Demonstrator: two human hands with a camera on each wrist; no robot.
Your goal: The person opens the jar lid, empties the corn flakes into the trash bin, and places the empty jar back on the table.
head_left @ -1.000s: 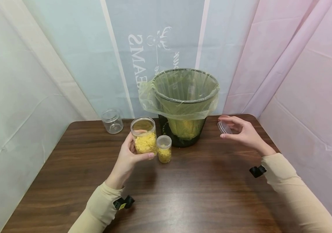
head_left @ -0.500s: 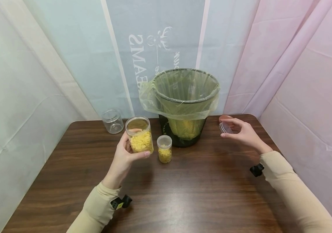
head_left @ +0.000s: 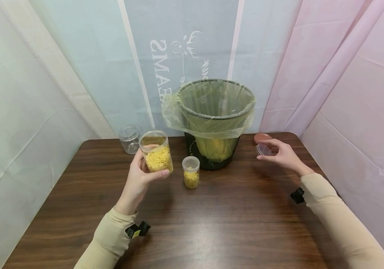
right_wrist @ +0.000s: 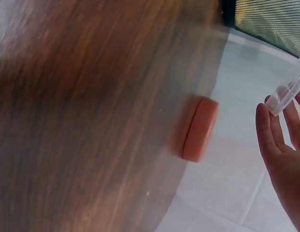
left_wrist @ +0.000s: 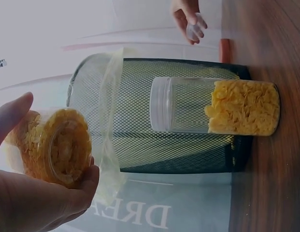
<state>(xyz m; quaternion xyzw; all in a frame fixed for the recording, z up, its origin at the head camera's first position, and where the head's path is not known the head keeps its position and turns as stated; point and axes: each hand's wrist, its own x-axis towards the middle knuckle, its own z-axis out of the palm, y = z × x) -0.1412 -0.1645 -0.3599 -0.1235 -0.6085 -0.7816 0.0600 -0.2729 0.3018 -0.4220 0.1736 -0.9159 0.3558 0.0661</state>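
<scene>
My left hand (head_left: 139, 179) grips a clear open-topped jar (head_left: 158, 157) partly filled with yellow flakes, raised above the table and slightly tilted. The left wrist view shows the jar's flake-covered base (left_wrist: 67, 145) between thumb and fingers. To its right a smaller clear jar (head_left: 191, 175) with a frosted lid stands upright on the table, flakes filling its lower part. Over the table's right side, my right hand (head_left: 284, 157) pinches a clear round lid (head_left: 263, 150) by its edge. Just behind that lid lies a reddish-brown round lid (right_wrist: 201, 129) on the tabletop.
A black mesh bin (head_left: 212, 149) lined with a translucent yellowish bag (head_left: 208, 127) stands at the back middle. An empty clear jar (head_left: 129, 144) is at the back left, partly behind the held jar. Fabric curtains (head_left: 87, 67) enclose the dark wooden table (head_left: 218, 224).
My left hand has moved left with the flake-filled jar, away from the smaller jar. The right hand's lid has tipped and shifted slightly, showing more of the reddish-brown lid.
</scene>
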